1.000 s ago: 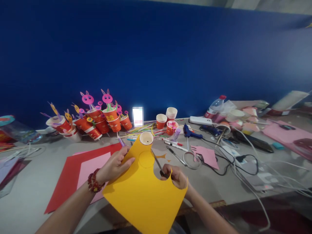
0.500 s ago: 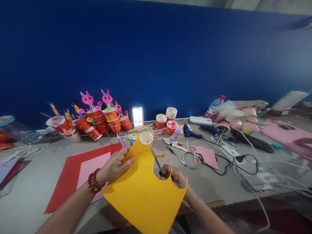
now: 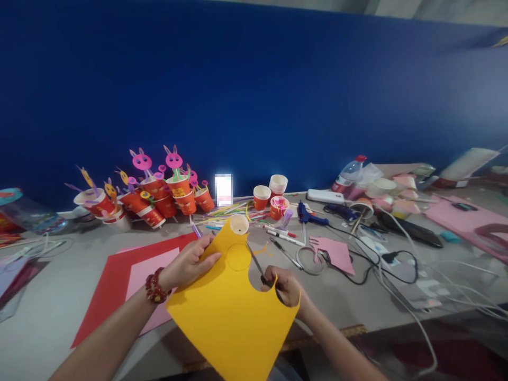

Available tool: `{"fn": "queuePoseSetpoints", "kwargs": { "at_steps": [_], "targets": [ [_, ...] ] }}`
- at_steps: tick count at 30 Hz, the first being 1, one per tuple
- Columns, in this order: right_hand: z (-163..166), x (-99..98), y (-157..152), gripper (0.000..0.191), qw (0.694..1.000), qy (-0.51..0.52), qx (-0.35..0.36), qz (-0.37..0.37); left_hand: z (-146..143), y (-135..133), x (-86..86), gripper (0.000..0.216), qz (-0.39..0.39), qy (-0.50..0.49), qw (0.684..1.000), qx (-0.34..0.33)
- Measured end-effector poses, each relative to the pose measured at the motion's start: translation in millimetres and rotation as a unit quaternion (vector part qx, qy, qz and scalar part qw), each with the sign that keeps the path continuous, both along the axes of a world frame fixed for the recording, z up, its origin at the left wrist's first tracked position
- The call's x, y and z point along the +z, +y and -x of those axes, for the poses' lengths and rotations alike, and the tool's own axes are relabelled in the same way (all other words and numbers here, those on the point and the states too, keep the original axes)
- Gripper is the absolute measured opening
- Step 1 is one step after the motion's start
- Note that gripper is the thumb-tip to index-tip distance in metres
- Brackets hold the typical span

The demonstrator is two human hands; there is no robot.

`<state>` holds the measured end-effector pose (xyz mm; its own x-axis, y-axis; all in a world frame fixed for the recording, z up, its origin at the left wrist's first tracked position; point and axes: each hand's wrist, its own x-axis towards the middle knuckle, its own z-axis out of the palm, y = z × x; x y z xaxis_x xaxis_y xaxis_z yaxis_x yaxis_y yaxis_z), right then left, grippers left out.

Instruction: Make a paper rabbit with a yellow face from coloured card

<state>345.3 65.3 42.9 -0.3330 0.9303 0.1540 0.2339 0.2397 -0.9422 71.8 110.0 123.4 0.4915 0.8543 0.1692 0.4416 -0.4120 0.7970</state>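
Pinching the upper left edge of a yellow paper sheet, the left hand holds it tilted above the table's near edge. The right hand is closed around scissors, with the blades seemingly at a curved notch beside 1 drawn circle. A white paper cup stands just behind, and red paper lies to the left.

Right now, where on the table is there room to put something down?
Bare grey table left of the red paper, and a patch between the right hand holding scissors and the white cables. Crowded along the back: decorated cups, straws, pens.
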Motion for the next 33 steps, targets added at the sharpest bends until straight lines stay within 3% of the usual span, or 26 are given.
{"fn": "queuePoseSetpoints", "kwargs": {
  "at_steps": [5, 14, 24, 33],
  "targets": [
    [-1, 5.4, -1, 0.036, 1.000, 0.003, -0.011, 0.013, -1, 9, 0.6, 0.034, -0.012, 0.009, 1.000, 0.002],
    [-4, 7.1, -6, 0.022, 0.995, -0.005, -0.032, 0.097, 1, 22, 4.4, 0.031, 0.011, 0.041, 0.996, -0.076],
    [-1, 11.4, -7, 0.030, 0.993, 0.009, -0.028, 0.110, -2, 24, 6.4, 0.030, 0.016, 0.050, 0.994, -0.097],
    [-1, 15.4, -8, 0.033, 0.997, -0.001, -0.023, 0.075, -4, 21, 10.0, 0.031, 0.040, 0.036, 0.993, -0.104]
  ]
}}
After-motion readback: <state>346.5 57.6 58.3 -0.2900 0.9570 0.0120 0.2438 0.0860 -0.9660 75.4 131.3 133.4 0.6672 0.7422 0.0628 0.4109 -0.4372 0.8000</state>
